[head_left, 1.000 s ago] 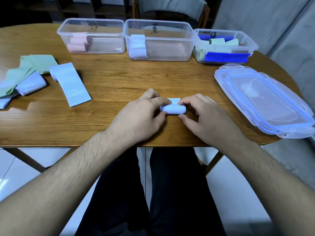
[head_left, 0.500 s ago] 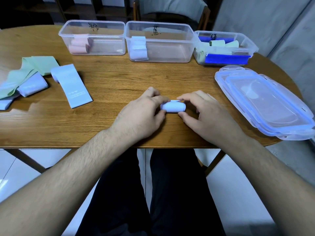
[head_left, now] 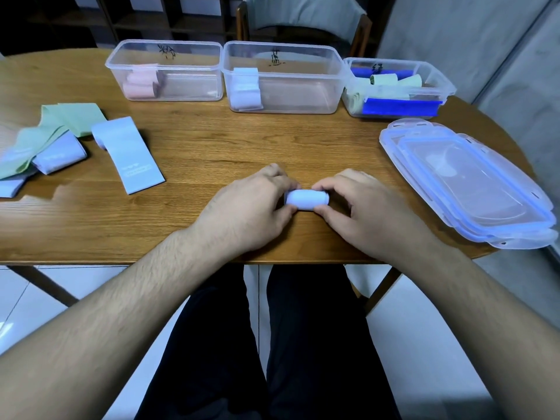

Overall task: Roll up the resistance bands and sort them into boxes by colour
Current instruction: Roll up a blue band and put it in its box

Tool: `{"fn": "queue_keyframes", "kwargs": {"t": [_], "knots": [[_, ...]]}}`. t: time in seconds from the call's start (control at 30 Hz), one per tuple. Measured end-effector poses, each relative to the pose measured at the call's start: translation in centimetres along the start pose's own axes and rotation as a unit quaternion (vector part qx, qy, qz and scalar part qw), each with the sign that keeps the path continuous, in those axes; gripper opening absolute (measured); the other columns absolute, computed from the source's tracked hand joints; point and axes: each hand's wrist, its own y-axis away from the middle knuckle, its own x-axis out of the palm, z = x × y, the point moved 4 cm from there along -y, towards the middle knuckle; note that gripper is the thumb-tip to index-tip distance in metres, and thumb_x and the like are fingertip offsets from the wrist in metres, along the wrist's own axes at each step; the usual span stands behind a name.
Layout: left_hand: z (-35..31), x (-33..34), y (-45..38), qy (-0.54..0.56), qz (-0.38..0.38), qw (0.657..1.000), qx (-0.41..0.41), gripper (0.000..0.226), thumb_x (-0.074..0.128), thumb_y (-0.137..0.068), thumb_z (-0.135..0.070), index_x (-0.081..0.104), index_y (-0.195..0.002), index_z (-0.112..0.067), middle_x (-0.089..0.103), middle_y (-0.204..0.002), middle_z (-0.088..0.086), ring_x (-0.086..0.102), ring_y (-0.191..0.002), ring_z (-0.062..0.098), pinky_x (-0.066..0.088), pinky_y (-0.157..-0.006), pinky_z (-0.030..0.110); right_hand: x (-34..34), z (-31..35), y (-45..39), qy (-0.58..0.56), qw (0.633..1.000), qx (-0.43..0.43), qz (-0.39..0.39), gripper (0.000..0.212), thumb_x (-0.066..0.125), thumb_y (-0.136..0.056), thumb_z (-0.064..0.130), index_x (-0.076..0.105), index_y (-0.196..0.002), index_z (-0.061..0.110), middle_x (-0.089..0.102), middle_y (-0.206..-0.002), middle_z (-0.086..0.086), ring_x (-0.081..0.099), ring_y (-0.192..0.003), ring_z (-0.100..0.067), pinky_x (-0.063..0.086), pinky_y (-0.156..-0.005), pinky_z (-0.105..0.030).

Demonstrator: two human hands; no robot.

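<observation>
Bare bench [head_left: 242, 147] lies open between the near edge and three clear boxes [head_left: 281, 77] lined along the far edge. Loose flat bands [head_left: 127, 153] block the left edge; stacked lids [head_left: 466, 180] fill the right edge, near the rightmost box.

A rounded wooden tabletop [head_left: 212, 147] fills the middle. At twelve o'clock stands a wooden chair [head_left: 303, 22] with a pale backrest; dark shelving [head_left: 136, 19] sits at eleven. A grey wall [head_left: 454, 40] rises at two o'clock. White floor tiles [head_left: 36, 298] show below.
</observation>
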Motion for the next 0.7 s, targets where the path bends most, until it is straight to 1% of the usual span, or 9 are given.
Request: {"fn": "queue_keyframes", "kwargs": {"t": [0.1, 0.17, 0.23, 0.3, 0.37, 0.47, 0.57, 0.7], "knots": [[-0.13, -0.06, 0.41, -0.003, 0.013, 1.0, 0.007, 0.038, 0.054, -0.096, -0.037, 0.056, -0.133, -0.029, 0.049, -0.127, -0.012, 0.058, -0.11, 0.019, 0.049, -0.091, 0.039, 0.21, 0.11, 0.43, 0.002, 1.0, -0.007, -0.006, 0.028, 0.062, -0.094, 0.034, 0.063, -0.122, 0.03, 0.058, -0.108, 0.016, 0.042, -0.097, -0.003, 0.027, -0.081, -0.01], [-0.19, -0.11, 0.44, -0.013, 0.021, 1.0, 0.003, 0.039, 0.051, -0.097, -0.039, 0.054, -0.135, -0.031, 0.046, -0.128, -0.012, 0.059, -0.109, 0.021, 0.049, -0.091, 0.041, 0.23, 0.14, 0.45, 0.015, 1.0, -0.012, -0.024, 0.03, 0.063, -0.093, 0.033, 0.065, -0.122, 0.028, 0.061, -0.11, 0.013, 0.041, -0.096, -0.006, 0.03, -0.087, -0.018], [-0.2, -0.15, 0.42, -0.023, 0.028, 0.999, -0.004, 0.041, 0.048, -0.098, -0.041, 0.051, -0.138, -0.032, 0.043, -0.13, -0.011, 0.059, -0.107, 0.022, 0.049, -0.09, 0.039, 0.22, 0.14, 0.37, 0.016, 0.999, -0.017, -0.034, 0.033, 0.066, -0.091, 0.033, 0.065, -0.123, 0.027, 0.061, -0.113, 0.011, 0.041, -0.096, -0.008, 0.034, -0.089, -0.023], [-0.23, -0.17, 0.39, -0.028, 0.032, 0.999, -0.009, 0.043, 0.046, -0.099, -0.042, 0.048, -0.14, -0.033, 0.042, -0.131, -0.01, 0.059, -0.106, 0.022, 0.048, -0.088, 0.036, 0.28, 0.17, 0.33, 0.009, 0.999, -0.022, -0.038, 0.035, 0.068, -0.089, 0.032, 0.064, -0.124, 0.028, 0.061, -0.113, 0.012, 0.043, -0.097, -0.01, 0.037, -0.089, -0.025], [-0.28, -0.17, 0.4, -0.028, 0.031, 0.999, -0.011, 0.045, 0.046, -0.099, -0.042, 0.046, -0.142, -0.033, 0.041, -0.133, -0.01, 0.059, -0.108, 0.023, 0.047, -0.089, 0.036, 0.39, 0.26, 0.28, 0.005, 0.999, -0.031, -0.04, 0.032, 0.067, -0.089, 0.032, 0.063, -0.121, 0.031, 0.061, -0.112, 0.014, 0.046, -0.096, -0.011, 0.042, -0.088, -0.031], [-0.32, -0.15, 0.43, -0.015, 0.017, 1.0, -0.016, 0.05, 0.051, -0.096, -0.044, 0.043, -0.143, -0.034, 0.041, -0.135, -0.011, 0.058, -0.112, 0.021, 0.047, -0.091, 0.034, 0.52, 0.15, 0.11, -0.003, 0.999, -0.028, -0.043, 0.029, 0.066, -0.09, 0.032, 0.063, -0.119, 0.032, 0.062, -0.11, 0.014, 0.049, -0.096, -0.013, 0.047, -0.088, -0.039], [-0.41, -0.15, 0.5, -0.007, -0.014, 1.0, -0.004, 0.05, 0.058, -0.091, -0.043, 0.043, -0.138, -0.035, 0.043, -0.132, -0.014, 0.058, -0.113, 0.019, 0.048, -0.088, 0.036, 0.67, -0.08, -0.17, -0.007, 0.999, -0.02, -0.036, 0.029, 0.063, -0.092, 0.032, 0.063, -0.122, 0.031, 0.062, -0.111, 0.014, 0.049, -0.097, -0.012, 0.045, -0.091, -0.038], [-0.14, 0.07, 0.27, -0.01, -0.031, 0.999, 0.003, 0.04, 0.058, -0.092, -0.037, 0.047, -0.13, -0.037, 0.047, -0.128, -0.016, 0.06, -0.108, 0.019, 0.051, -0.081, 0.036, 0.76, -0.28, -0.45, -0.007, 0.999, -0.014, -0.037, 0.032, 0.061, -0.094, 0.031, 0.063, -0.126, 0.03, 0.062, -0.112, 0.015, 0.046, -0.098, -0.01, 0.042, -0.094, -0.034]]}}
